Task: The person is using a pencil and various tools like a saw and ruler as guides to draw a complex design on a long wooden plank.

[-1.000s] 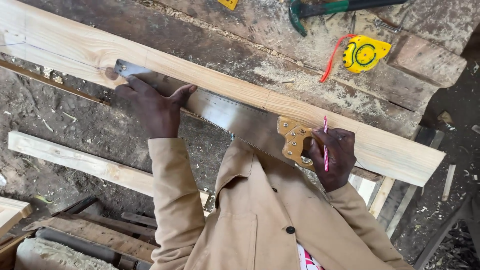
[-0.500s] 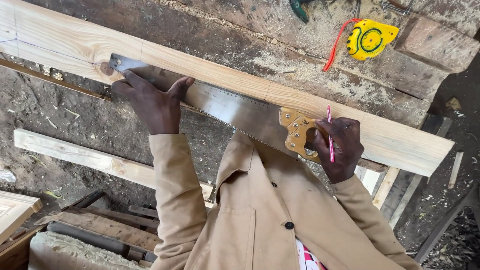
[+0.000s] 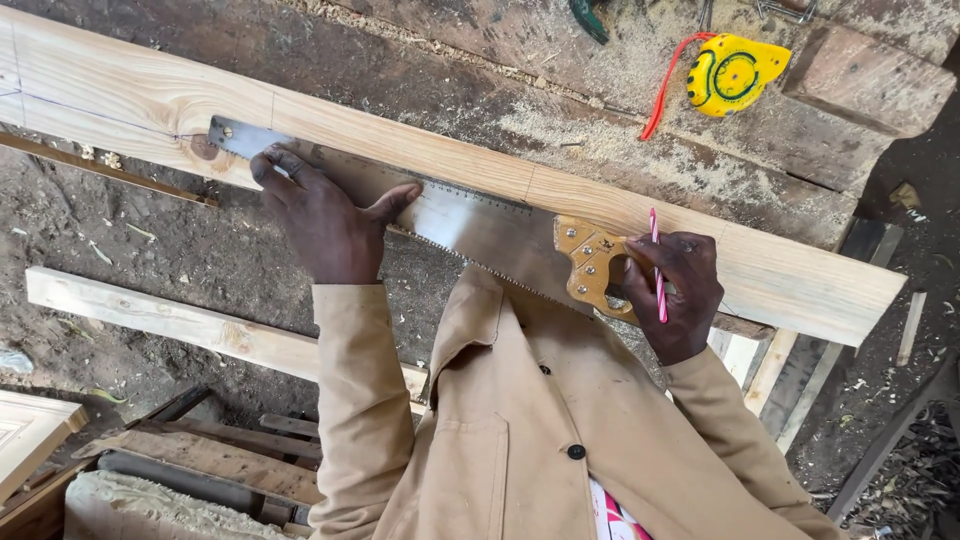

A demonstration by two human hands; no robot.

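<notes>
Since a moment ago our left hand (image 3: 325, 215) has slid along the saw (image 3: 455, 222) toward its handle. It presses the blade flat, fingers spread, on the pale plank (image 3: 420, 150). Our right hand (image 3: 665, 292) grips the handle, pinching a striped pencil (image 3: 657, 265).

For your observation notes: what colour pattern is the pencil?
Red and white stripes, on the pencil in the right hand; head view.

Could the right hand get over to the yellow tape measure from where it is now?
Probably yes, but not freely: the right hand grips the saw handle and a pencil. The path to the tape measure looks bare.
</notes>
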